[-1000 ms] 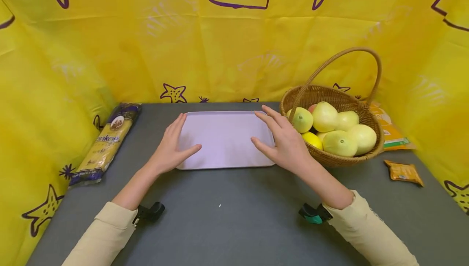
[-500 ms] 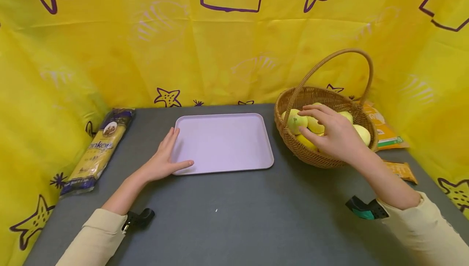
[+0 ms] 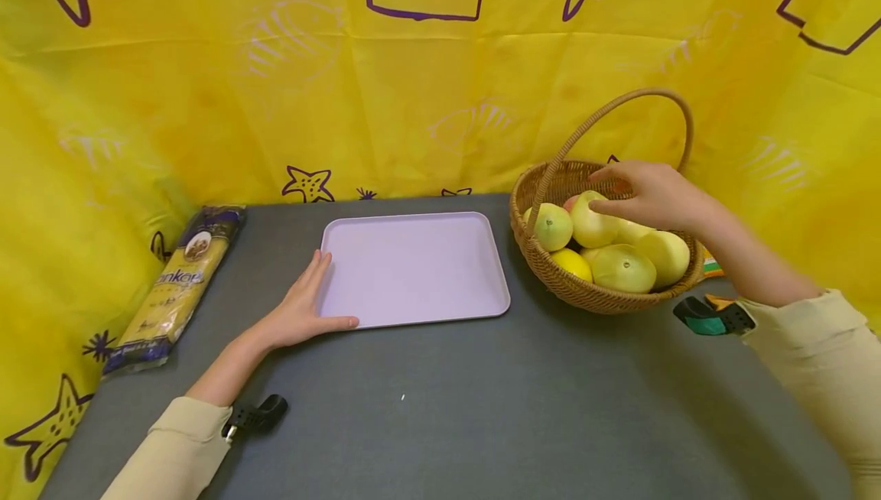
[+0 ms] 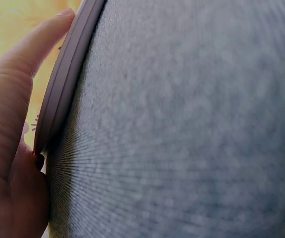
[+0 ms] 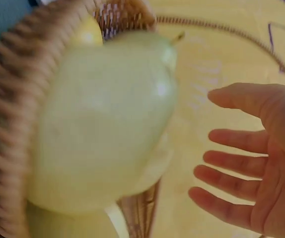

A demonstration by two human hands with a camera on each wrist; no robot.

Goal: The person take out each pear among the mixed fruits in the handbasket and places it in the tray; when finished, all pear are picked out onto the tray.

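Observation:
A pale lilac tray [image 3: 416, 271] lies flat on the grey table. The left hand [image 3: 300, 313] rests at its near left corner, fingers along the left side and thumb at the front edge; the left wrist view shows the thumb [image 4: 13, 89] against the tray's rim [image 4: 63, 74]. Above the wicker basket [image 3: 585, 297] hovers the right hand [image 3: 654, 196], fingers extended and holding nothing. Pale green and yellow fruits fill the basket, among them a rounded green one [image 3: 624, 268]. In the right wrist view a gap separates the right hand [image 5: 261, 158] from a large green fruit [image 5: 103, 124].
A long yellow and blue packet [image 3: 175, 290] lies at the left. The basket's tall handle [image 3: 622, 102] arches over the fruits. Orange packaging, mostly hidden, shows behind the basket [image 3: 712, 264]. A yellow patterned cloth [image 3: 413, 118] hangs around the table.
The right hand has moved from the tray's right side over to the basket and then up and right above the fruits. The left hand has stayed beside the tray, its thumb now at the front edge.

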